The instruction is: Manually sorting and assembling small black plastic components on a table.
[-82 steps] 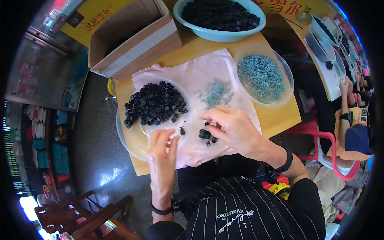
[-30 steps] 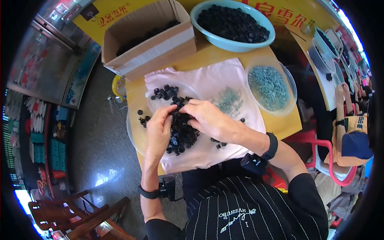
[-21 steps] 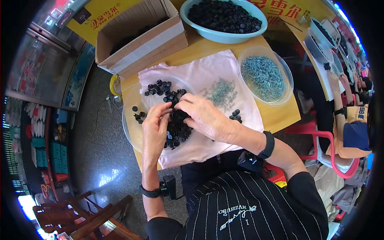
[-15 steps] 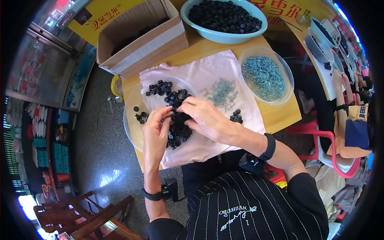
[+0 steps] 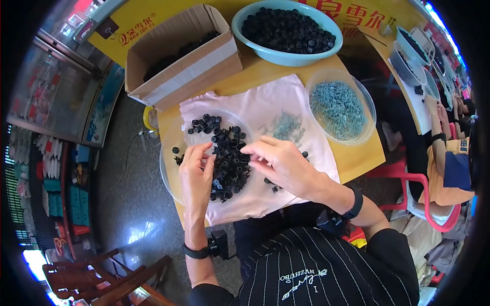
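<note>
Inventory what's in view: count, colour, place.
box: one, brown, table's far left
basin: one, pale blue, beside box
parts: many, black, box, basin, between hands
tub: one, clear, table right
slim pieces: many, teal, tub and cloth
cloth: one, pink, on table
table: one, yellow, centre
tray: at least one, clear, left
plastic chair: one, red, right
wooden chair: one, brown, lower left
co-worker: at least one, orange clothes, right
left hand: one, bare, beside parts
right hand: one, bare, beside parts

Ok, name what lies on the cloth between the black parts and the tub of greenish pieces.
The head view shows a loose scatter of greenish pieces between the black parts and the tub.
</note>
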### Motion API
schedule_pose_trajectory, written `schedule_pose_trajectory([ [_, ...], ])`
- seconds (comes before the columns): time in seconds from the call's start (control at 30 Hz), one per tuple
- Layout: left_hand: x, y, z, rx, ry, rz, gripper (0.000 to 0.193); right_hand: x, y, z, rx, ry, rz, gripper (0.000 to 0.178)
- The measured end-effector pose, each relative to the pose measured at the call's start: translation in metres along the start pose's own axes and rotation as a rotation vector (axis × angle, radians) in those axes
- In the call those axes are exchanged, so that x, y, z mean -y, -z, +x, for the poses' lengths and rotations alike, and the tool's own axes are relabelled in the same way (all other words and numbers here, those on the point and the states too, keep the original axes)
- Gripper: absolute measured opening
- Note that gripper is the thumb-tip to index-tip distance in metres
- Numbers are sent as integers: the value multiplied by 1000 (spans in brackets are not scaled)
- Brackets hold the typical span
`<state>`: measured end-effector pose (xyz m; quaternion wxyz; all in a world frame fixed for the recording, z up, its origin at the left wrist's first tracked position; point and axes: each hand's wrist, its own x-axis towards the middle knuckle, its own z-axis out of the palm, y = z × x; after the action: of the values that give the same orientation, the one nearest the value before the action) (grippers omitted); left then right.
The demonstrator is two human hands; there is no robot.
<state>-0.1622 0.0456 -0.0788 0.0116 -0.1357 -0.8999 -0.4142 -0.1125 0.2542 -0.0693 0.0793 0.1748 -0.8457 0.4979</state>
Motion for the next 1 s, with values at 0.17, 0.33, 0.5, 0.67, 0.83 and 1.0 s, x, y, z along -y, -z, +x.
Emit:
schedule_pose_trajectory([
  [0.17,7,-10,4,18,-38,45,22,14,20,-24,-8,-79,76,22],
  [0.33,8,-15,7,6,-15,28,17,7,32,-52,-41,-246,118,18],
  [0.5,11,-10,10,-3,33,23,15,0,29,-77,-107,-301,175,17],
  [0.67,15,-10,7,-9,13,35,14,-5,30,-99,-155,-296,166,14],
  [0.83,9,-12,3,-11,105,36,16,-9,35,-107,-136,-350,220,13],
  [1.0,7,-18,1,-55,68,33,15,-12,41,-106,-272,-329,21,14],
])
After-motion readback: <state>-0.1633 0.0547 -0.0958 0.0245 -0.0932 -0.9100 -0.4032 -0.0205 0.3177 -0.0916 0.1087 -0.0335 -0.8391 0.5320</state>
